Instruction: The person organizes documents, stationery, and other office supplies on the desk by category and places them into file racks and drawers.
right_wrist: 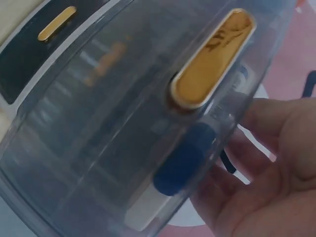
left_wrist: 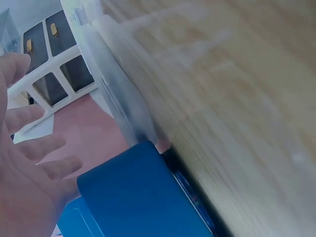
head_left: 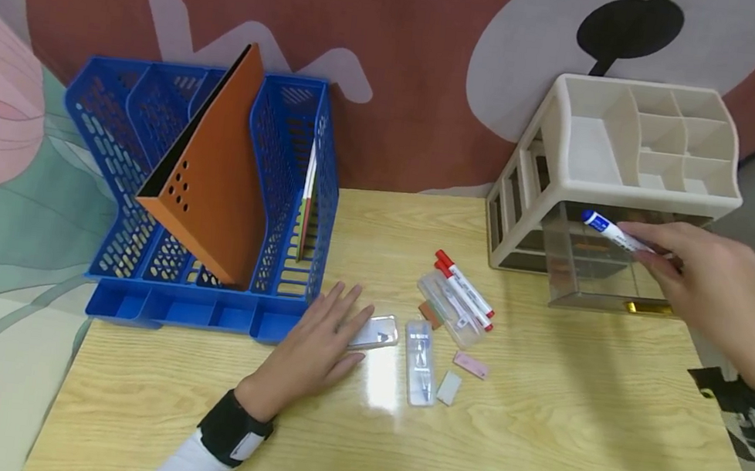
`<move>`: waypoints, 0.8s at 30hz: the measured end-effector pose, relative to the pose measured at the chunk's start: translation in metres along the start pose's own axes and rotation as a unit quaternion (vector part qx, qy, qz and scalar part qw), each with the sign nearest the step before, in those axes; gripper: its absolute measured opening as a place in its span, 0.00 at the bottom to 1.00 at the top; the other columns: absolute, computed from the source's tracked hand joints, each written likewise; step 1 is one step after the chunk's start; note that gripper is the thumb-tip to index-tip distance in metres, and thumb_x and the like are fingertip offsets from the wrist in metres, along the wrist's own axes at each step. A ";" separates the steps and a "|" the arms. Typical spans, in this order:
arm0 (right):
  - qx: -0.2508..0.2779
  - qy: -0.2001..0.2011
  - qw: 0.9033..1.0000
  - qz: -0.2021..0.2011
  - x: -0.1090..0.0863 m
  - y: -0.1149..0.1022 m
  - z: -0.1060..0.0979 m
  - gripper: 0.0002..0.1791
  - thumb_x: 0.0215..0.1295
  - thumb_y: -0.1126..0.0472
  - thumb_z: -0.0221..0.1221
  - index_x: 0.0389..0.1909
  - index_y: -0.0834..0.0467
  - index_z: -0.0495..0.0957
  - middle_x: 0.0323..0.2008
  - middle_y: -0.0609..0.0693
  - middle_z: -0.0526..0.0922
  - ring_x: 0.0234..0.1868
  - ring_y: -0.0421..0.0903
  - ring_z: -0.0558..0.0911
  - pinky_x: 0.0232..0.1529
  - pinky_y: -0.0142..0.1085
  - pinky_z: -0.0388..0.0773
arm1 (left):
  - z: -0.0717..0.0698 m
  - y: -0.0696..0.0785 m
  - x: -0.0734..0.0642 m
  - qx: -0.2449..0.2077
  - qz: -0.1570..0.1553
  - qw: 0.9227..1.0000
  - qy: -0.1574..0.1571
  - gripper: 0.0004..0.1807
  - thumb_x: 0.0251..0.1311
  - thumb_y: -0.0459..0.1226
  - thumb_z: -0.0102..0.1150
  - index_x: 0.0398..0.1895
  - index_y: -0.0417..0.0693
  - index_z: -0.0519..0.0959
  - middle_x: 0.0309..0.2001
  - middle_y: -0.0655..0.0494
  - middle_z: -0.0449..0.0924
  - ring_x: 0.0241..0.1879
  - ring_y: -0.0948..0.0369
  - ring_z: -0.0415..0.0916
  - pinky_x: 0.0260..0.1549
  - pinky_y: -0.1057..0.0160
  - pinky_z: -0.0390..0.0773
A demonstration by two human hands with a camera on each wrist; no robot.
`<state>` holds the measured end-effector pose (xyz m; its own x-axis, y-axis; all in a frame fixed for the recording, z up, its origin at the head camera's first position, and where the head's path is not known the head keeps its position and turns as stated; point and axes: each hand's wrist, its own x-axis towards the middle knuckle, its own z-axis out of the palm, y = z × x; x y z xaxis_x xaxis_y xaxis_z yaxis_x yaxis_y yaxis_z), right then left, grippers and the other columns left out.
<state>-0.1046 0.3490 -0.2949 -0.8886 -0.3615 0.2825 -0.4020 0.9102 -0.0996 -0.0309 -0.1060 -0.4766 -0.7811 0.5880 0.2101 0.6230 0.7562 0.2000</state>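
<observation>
My right hand (head_left: 715, 282) pinches a blue-capped white marker (head_left: 616, 231) between thumb and fingers, over the pulled-out clear drawer (head_left: 596, 284) of a cream desktop organizer (head_left: 551, 185). In the right wrist view, a blue-and-white shape (right_wrist: 182, 163) shows through the drawer's clear wall, beside its gold handle (right_wrist: 212, 59). The left hand (head_left: 316, 345) lies palm down with fingers extended, at the front right corner of the blue file rack (head_left: 201, 309). Its fingers reach the end of a clear case (head_left: 376, 332) on the table.
Mid-table lie two red markers (head_left: 465, 288) on a clear case (head_left: 443, 301), another clear case (head_left: 420, 365), a brown block (head_left: 430, 314), a pink eraser (head_left: 471, 365) and a white eraser (head_left: 449, 388). An orange folder (head_left: 214, 194) leans in the rack, beside some thin booklets (head_left: 306, 204).
</observation>
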 end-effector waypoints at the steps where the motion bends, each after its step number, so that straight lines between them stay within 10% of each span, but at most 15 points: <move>1: -0.005 -0.015 1.000 0.000 0.003 0.003 0.001 0.21 0.60 0.74 0.68 0.56 0.62 0.84 0.36 0.59 0.86 0.24 0.46 0.70 0.24 0.34 0.63 | 0.000 0.000 -0.001 0.001 0.002 1.000 0.000 0.37 0.71 0.52 0.60 0.78 0.49 0.65 0.81 0.40 0.55 0.80 0.40 0.51 0.74 0.38 0.63; 10: 0.042 -0.085 0.995 -0.009 0.025 0.014 0.015 0.19 0.59 0.78 0.67 0.52 0.70 0.82 0.43 0.69 0.83 0.37 0.65 0.87 0.37 0.60 0.85 | -0.002 0.000 -0.006 0.014 0.010 1.000 -0.017 0.36 0.71 0.53 0.58 0.79 0.51 0.65 0.81 0.42 0.55 0.81 0.41 0.50 0.75 0.39 0.62; 24: 0.138 -0.185 0.967 0.111 0.044 0.014 0.033 0.21 0.71 0.61 0.64 0.58 0.72 0.78 0.46 0.72 0.85 0.34 0.58 0.90 0.29 0.43 0.87 | -0.003 0.000 -0.011 0.021 0.012 0.999 -0.021 0.35 0.72 0.53 0.58 0.78 0.51 0.66 0.79 0.42 0.61 0.78 0.39 0.57 0.73 0.39 0.65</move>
<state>-0.1564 0.3392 -0.3151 -0.9575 -0.2571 -0.1303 -0.1906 0.9038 -0.3832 -0.0221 -0.1139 -0.4760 -0.7673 0.6173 0.1735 0.6403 0.7525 0.1544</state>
